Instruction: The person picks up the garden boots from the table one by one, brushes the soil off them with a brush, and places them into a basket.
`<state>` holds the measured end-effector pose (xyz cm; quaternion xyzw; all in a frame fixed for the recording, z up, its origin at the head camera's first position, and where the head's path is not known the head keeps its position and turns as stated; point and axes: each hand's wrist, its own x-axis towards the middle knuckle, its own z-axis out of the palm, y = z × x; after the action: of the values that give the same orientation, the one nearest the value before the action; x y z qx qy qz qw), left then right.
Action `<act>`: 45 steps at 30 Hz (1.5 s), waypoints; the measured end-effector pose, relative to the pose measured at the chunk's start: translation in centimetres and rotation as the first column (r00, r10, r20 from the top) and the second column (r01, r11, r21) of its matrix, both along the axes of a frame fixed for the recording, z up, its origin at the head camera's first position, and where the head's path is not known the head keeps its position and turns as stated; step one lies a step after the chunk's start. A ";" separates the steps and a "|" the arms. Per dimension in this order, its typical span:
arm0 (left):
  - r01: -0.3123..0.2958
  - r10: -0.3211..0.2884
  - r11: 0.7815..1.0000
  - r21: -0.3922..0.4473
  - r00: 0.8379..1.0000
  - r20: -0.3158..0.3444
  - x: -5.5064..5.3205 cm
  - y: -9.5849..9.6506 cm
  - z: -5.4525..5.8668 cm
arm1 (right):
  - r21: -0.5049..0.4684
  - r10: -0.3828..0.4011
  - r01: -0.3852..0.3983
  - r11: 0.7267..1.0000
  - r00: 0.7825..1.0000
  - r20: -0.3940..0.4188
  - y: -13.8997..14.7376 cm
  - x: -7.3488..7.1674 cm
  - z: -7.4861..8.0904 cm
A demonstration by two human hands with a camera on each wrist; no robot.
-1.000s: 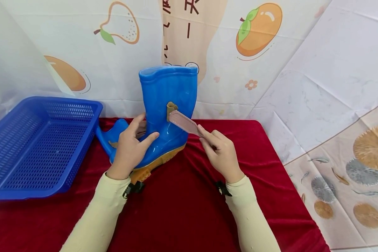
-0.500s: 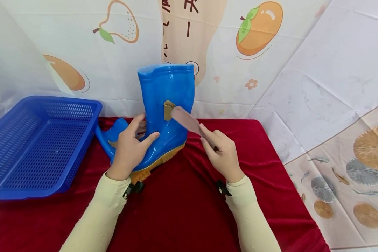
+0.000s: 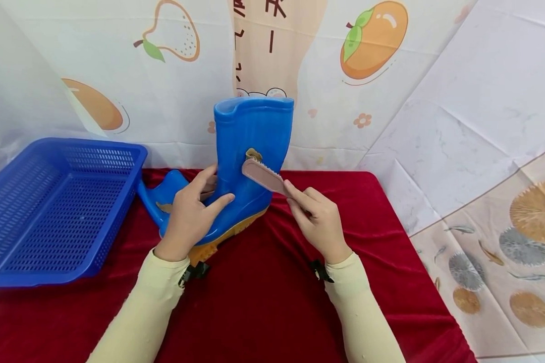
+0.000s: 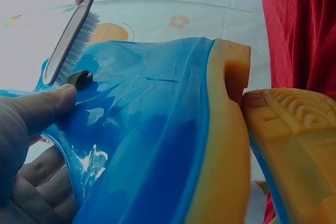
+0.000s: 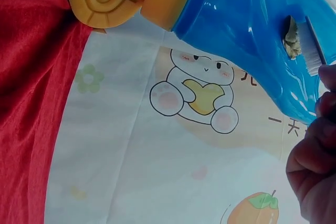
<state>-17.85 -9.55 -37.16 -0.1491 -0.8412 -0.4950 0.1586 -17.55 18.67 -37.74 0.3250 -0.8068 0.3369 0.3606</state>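
Observation:
A blue rain boot (image 3: pixel 259 126) with an orange sole (image 3: pixel 238 229) stands tilted over the red cloth. My left hand (image 3: pixel 189 217) grips it around the ankle, thumb across the near side and fingers behind. The right hand (image 3: pixel 319 220) holds a pinkish brush (image 3: pixel 263 176) by its handle. White bristles (image 5: pixel 311 48) face the boot's shaft, right at a crumpled brown patch (image 3: pixel 253 153) on it. In the left wrist view, the bristles come close to my left thumb (image 4: pixel 44 107). A second blue boot (image 3: pixel 173 182) lies behind the left hand, its orange sole (image 4: pixel 296 135) beside the first boot's.
To the left sits a blue perforated plastic basket (image 3: pixel 68 222). Red velvet cloth (image 3: pixel 263 297) covers the table. Behind it hangs a white curtain (image 3: pixel 172 96) with fruit prints, and a marbled, patterned sheet (image 3: pixel 477 201) drops on the right.
The boot swings slightly left, then right, with its top now farther right. The brush shifts over the brown patch and now sits at its lower part. My left hand moves slightly right.

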 end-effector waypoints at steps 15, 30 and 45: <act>-0.010 0.010 1.000 0.026 1.000 -0.007 -0.3 -0.1 0.0 | -0.021 -0.011 0.012 1.000 0.998 0.065 0.8 -0.1 0.2; -0.039 0.038 0.999 0.038 0.999 0.012 -0.4 -0.5 -0.2 | -0.043 -0.048 0.051 0.998 0.997 0.054 1.3 -0.1 0.4; -0.031 0.031 0.999 0.026 0.999 -0.006 -0.3 -0.1 -0.2 | -0.051 0.042 -0.041 0.998 0.999 0.021 0.5 0.0 0.1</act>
<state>-18.10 -9.63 -37.33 -0.1355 -0.8364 -0.5028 0.1712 -17.59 19.22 -37.64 0.3288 -0.7950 0.3680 0.3527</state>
